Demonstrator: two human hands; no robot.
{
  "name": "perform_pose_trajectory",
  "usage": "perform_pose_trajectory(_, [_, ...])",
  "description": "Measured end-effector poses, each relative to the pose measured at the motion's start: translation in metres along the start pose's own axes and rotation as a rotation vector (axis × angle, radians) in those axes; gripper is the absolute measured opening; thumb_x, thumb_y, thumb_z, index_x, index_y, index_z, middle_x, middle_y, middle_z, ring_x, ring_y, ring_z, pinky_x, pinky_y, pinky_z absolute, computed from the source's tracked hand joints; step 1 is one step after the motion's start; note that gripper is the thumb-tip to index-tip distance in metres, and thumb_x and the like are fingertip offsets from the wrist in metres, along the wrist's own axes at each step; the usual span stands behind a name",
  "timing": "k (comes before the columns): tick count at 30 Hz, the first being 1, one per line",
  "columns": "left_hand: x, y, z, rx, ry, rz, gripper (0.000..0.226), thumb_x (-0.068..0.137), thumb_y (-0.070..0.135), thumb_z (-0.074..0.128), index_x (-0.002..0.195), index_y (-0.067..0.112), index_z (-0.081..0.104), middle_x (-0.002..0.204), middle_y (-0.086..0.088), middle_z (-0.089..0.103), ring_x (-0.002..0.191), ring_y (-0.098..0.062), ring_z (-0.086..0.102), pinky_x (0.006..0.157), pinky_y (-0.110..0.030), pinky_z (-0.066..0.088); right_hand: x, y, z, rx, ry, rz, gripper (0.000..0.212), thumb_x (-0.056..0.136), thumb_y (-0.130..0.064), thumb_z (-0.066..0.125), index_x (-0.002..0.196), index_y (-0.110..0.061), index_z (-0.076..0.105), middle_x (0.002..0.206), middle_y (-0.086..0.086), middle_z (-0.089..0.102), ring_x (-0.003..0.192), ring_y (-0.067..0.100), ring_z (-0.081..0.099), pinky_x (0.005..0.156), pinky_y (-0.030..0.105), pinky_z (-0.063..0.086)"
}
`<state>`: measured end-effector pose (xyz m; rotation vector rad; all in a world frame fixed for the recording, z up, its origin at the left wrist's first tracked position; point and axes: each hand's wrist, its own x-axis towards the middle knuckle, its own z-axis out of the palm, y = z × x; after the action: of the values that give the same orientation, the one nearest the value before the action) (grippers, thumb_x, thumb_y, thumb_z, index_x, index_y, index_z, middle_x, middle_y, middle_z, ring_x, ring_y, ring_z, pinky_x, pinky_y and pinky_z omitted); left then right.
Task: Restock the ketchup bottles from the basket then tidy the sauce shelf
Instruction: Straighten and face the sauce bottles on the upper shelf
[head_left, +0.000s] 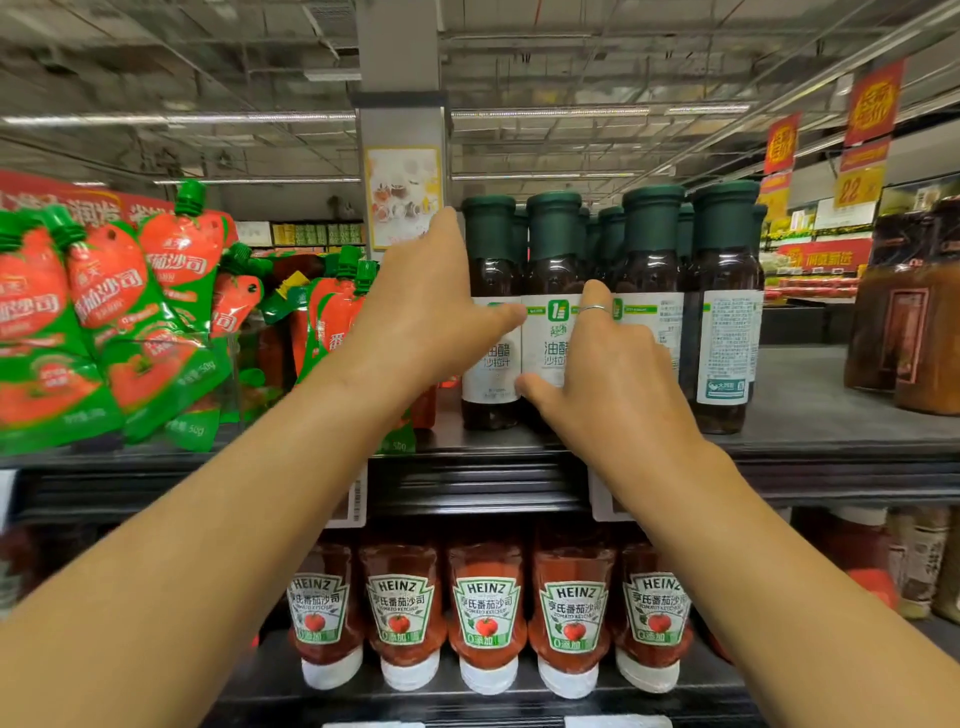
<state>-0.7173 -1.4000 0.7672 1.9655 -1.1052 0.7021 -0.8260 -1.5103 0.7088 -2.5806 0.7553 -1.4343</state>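
On the upper shelf (810, 447) stand several dark dressing bottles with green caps and white labels. My left hand (426, 306) holds the leftmost front bottle (488, 244): its fingers lie along the bottle's left side and the thumb crosses the label. My right hand (602, 374) grips the second front bottle (553, 249), thumb low on its left and fingers reaching in on its right. A row of upside-down Heinz ketchup bottles (485, 608) fills the lower shelf below my arms. No basket is in view.
Red and green tomato sauce pouches (130, 312) crowd the upper shelf on the left, some leaning. Brown jars (909, 322) stand at the far right, with bare shelf between them and the dressing bottles. Price tag strips (358, 499) hang on the shelf front.
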Motion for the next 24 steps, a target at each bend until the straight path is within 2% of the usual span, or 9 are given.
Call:
perform_pose_trajectory(2, [0.011,0.001,-0.008,0.032,-0.072,-0.028,0.08,0.069,0.05,0.086,0.132,0.022,0.044,0.113,0.005,0.067,0.098,-0.015,0.061,0.066,-0.027,0.042,0.0,-0.001,0.0,0.02,-0.016,0.008,0.083,0.082,-0.043,0.08,0.14,-0.009,0.031,0.1,0.012,0.067,0.096,0.039,0.064,0.063,0.033,0.037])
perform_pose_trajectory(6, [0.024,0.004,-0.019,0.135,-0.228,-0.038,0.078,0.061,0.054,0.089,0.125,0.025,0.056,0.112,0.003,0.067,0.101,-0.02,0.063,0.088,-0.043,0.053,0.0,-0.001,0.002,0.028,-0.041,0.024,0.083,0.085,-0.04,0.078,0.144,-0.009,0.03,0.105,0.015,0.065,0.099,0.04,0.063,0.064,0.035,0.038])
perform_pose_trajectory(10, [0.026,0.001,-0.017,0.121,-0.251,-0.022,0.068,0.062,0.053,0.09,0.117,0.023,0.063,0.109,0.002,0.069,0.099,-0.02,0.066,0.092,-0.046,0.054,0.001,-0.001,0.004,0.029,-0.054,0.031,0.082,0.086,-0.039,0.078,0.144,-0.007,0.03,0.108,0.016,0.065,0.101,0.04,0.063,0.065,0.035,0.039])
perform_pose_trajectory(14, [0.025,-0.001,-0.017,0.117,-0.242,-0.018,0.068,0.062,0.055,0.089,0.117,0.023,0.064,0.109,0.001,0.07,0.099,-0.02,0.066,0.091,-0.046,0.055,-0.002,-0.003,0.002,0.016,-0.073,0.043,0.082,0.088,-0.039,0.075,0.147,-0.006,0.028,0.107,0.016,0.064,0.1,0.04,0.063,0.065,0.034,0.038])
perform_pose_trajectory(17, [0.024,-0.002,-0.018,0.072,-0.225,0.006,0.055,0.066,0.053,0.087,0.112,0.031,0.067,0.099,0.011,0.071,0.094,-0.012,0.067,0.08,-0.035,0.056,-0.006,-0.003,-0.004,-0.011,-0.089,0.036,0.079,0.091,-0.036,0.071,0.148,-0.004,0.028,0.104,0.016,0.063,0.097,0.04,0.063,0.064,0.033,0.038])
perform_pose_trajectory(20, [0.021,-0.001,-0.022,0.008,-0.196,0.012,0.035,0.072,0.055,0.082,0.101,0.04,0.069,0.09,0.022,0.069,0.087,0.0,0.066,0.071,-0.024,0.05,-0.012,0.003,-0.013,-0.028,-0.102,-0.009,0.059,0.092,-0.034,0.067,0.139,-0.007,0.042,0.089,0.007,0.057,0.081,0.031,0.057,0.06,0.03,0.037])
perform_pose_trajectory(22, [0.021,0.003,-0.024,0.022,-0.142,0.027,0.026,0.074,0.059,0.077,0.09,0.042,0.064,0.095,0.023,0.067,0.087,0.001,0.064,0.07,-0.02,0.045,-0.015,0.01,-0.023,-0.039,-0.089,-0.054,0.047,0.092,-0.036,0.064,0.131,-0.014,0.051,0.089,0.003,0.061,0.083,0.029,0.059,0.061,0.033,0.044])
perform_pose_trajectory(24, [0.022,0.009,-0.024,0.079,-0.031,0.05,0.033,0.077,0.06,0.073,0.099,0.038,0.061,0.106,0.013,0.068,0.096,-0.008,0.064,0.075,-0.021,0.042,-0.017,0.021,-0.036,-0.029,-0.061,-0.079,0.039,0.091,-0.038,0.064,0.124,-0.019,0.058,0.094,0.002,0.069,0.092,0.029,0.066,0.072,0.037,0.056])
